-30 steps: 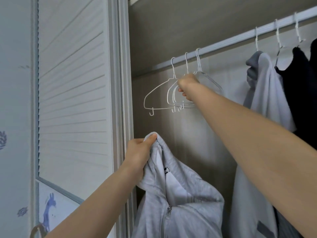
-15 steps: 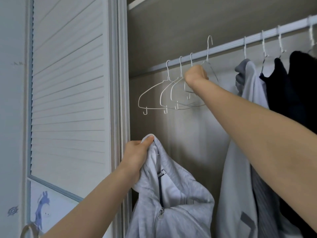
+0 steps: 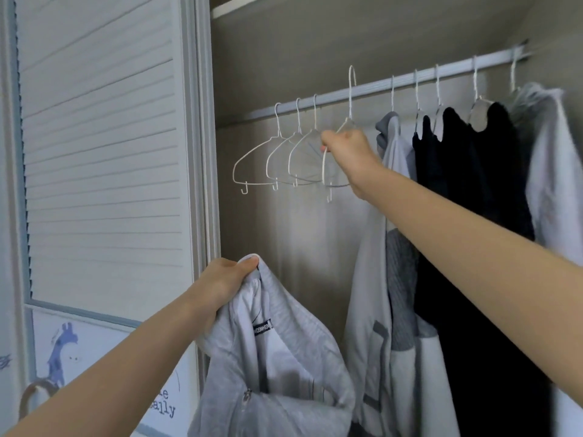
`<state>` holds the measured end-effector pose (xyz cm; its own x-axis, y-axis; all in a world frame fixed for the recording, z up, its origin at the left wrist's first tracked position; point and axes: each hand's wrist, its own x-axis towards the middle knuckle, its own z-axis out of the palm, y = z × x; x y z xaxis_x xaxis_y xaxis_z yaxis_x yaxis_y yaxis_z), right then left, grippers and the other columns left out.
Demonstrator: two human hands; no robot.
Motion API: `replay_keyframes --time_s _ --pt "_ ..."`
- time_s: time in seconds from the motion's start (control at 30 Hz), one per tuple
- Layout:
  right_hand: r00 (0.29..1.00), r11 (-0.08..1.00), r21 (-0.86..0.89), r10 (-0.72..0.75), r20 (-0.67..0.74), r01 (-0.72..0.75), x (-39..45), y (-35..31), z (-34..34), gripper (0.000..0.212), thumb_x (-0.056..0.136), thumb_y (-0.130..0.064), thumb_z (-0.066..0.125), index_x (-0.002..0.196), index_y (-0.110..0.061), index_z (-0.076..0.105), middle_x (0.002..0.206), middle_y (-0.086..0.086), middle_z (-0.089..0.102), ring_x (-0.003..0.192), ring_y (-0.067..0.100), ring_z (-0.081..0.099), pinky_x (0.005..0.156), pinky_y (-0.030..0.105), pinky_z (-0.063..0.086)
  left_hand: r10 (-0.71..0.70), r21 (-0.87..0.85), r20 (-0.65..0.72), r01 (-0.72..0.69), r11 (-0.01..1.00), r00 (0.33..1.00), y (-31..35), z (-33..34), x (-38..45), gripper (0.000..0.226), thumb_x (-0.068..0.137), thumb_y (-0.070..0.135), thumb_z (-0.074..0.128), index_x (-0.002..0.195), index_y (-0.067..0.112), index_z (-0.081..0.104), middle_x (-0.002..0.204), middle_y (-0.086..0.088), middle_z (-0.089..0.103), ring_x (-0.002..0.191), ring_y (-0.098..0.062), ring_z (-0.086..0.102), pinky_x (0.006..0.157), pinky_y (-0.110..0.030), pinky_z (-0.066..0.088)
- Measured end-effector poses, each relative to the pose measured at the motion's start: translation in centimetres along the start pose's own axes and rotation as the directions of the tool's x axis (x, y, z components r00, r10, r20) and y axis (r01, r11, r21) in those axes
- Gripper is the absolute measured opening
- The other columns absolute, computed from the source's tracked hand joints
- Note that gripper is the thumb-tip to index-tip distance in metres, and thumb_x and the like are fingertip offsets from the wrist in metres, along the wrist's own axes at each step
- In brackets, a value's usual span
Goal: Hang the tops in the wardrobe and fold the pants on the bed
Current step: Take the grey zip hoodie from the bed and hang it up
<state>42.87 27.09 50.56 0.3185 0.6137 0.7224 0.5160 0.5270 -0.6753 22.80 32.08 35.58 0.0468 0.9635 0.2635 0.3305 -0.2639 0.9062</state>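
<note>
Head view: three empty hangers (image 3: 285,156) on rail (image 3: 372,89).

Hoodie (image 3: 277,367) gripped by the left hand (image 3: 220,285): light heather grey, paler lining, dark label with white lettering. Hanger (image 3: 339,152) gripped by the right hand (image 3: 347,146): white wire. Three hangers (image 3: 277,159) just left of that hand: white wire. Rail (image 3: 378,86) above it: white. Garments to its right, in order: pale grey-white top with darker grey panels (image 3: 378,247), black tops (image 3: 473,216), light grey top (image 3: 552,184). Wardrobe interior (image 3: 315,42): beige-grey. Louvred door (image 3: 101,152) left of both hands: white with blue-grey trim, blue giraffe print (image 3: 61,351) below.
</note>
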Motion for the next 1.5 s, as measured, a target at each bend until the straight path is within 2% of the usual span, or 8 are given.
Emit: replay_keyframes --time_s 0.13,0.23,0.4,0.63,0.83,1.07,1.37,1.5 --pt "0.988 0.983 0.118 0.129 0.083 -0.139 -5.2 -0.4 -0.9 0.012 0.082 -0.021 0.054 0.092 -0.014 0.051 0.093 0.01 0.051 0.105 0.037 0.055 0.09 0.04 0.043 -0.061 -0.015 0.0 0.061 0.998 0.998 -1.3 0.0 -2.0 0.051 0.09 0.042 0.064 0.094 -0.009 0.067 0.09 -0.025 0.072 0.081 -0.037 0.07 0.075 -0.038 0.054" --pt "0.948 0.95 0.123 0.264 0.178 -0.288 -8.6 0.5 -2.0 0.02 0.093 -0.026 0.038 0.104 -0.016 0.051 0.122 0.017 0.06 0.094 0.024 0.051 0.077 0.04 0.04 -0.058 -0.066 -0.02 0.056 0.996 0.998 -2.1 0.1 -2.9 0.042 0.09 0.04 0.065 0.087 -0.002 0.066 0.075 -0.019 0.066 0.065 -0.027 0.063 0.063 -0.03 0.048" --pt "0.798 0.774 0.27 0.45 0.4 -0.572 -14.5 1.8 -6.1 0.016 0.094 -0.028 0.043 0.104 -0.022 0.053 0.099 0.01 0.067 0.096 0.027 0.065 0.079 0.06 0.051 0.021 0.009 -0.088 -0.02 1.0 0.996 -3.9 -0.3 -2.9 0.035 0.088 0.043 0.065 0.077 0.012 0.053 0.073 -0.01 0.048 0.063 -0.021 0.047 0.06 -0.032 0.039" --pt "0.613 0.725 0.208 0.353 0.707 -0.657 -20.0 2.0 -14.0 0.024 0.076 -0.029 0.055 0.095 -0.015 0.059 0.064 0.007 0.05 0.057 0.02 0.049 0.064 0.038 0.045 0.077 0.204 -0.099 -0.055 0.977 0.992 -6.3 0.9 -2.7 0.051 0.083 0.045 0.072 0.071 -0.004 0.062 0.064 -0.02 0.056 0.061 -0.024 0.052 0.061 -0.038 0.046" --pt "0.589 0.722 0.185 0.358 0.724 -0.666 -21.0 1.8 -19.0 0.016 0.091 -0.028 0.044 0.094 -0.018 0.057 0.054 0.002 0.029 0.043 0.015 0.028 0.056 0.032 0.031 0.191 0.462 -0.158 -0.098 0.881 0.969 -8.0 2.7 -2.9 0.047 0.091 0.033 0.066 0.067 -0.005 0.052 0.059 -0.014 0.05 0.055 -0.024 0.043 0.052 -0.032 0.033" --pt "0.512 0.698 0.112 0.396 0.763 -0.707 -22.4 5.4 -18.4 0.022 0.1 -0.029 0.042 0.1 -0.016 0.06 0.051 -0.002 0.028 0.041 0.011 0.024 0.053 0.027 0.034 0.346 0.281 0.035 -0.342 0.897 0.937 -6.7 4.6 -4.4 0.031 0.091 0.03 0.067 0.069 0.007 0.063 0.067 -0.013 0.058 0.061 -0.02 0.046 0.059 -0.03 0.038" --pt "0.671 0.641 0.384 0.286 0.684 -0.664 -27.7 12.7 -13.8 0.024 0.094 -0.034 0.049 0.089 -0.014 0.062 0.055 0.002 0.03 0.046 0.013 0.028 0.055 0.031 0.043 0.393 -0.129 0.018 -0.388 0.913 0.919 0.0 7.9 -8.5 0.039 0.092 0.024 0.064 0.084 -0.014 0.061 0.075 -0.014 0.056 0.071 -0.019 0.046 0.065 -0.029 0.038" --pt "0.76 0.573 0.576 0.137 0.635 -0.584 -28.3 13.8 -14.7 0.034 0.088 -0.041 0.061 0.093 -0.008 0.059 0.055 -0.001 0.023 0.047 0.013 0.019 0.061 0.036 0.042 0.429 -0.221 0.142 -0.394 0.892 0.892 3.3 7.1 -10.6 0.03 0.096 0.021 0.057 0.073 0.013 0.074 0.071 -0.005 0.067 0.068 -0.015 0.059 0.067 -0.026 0.044"
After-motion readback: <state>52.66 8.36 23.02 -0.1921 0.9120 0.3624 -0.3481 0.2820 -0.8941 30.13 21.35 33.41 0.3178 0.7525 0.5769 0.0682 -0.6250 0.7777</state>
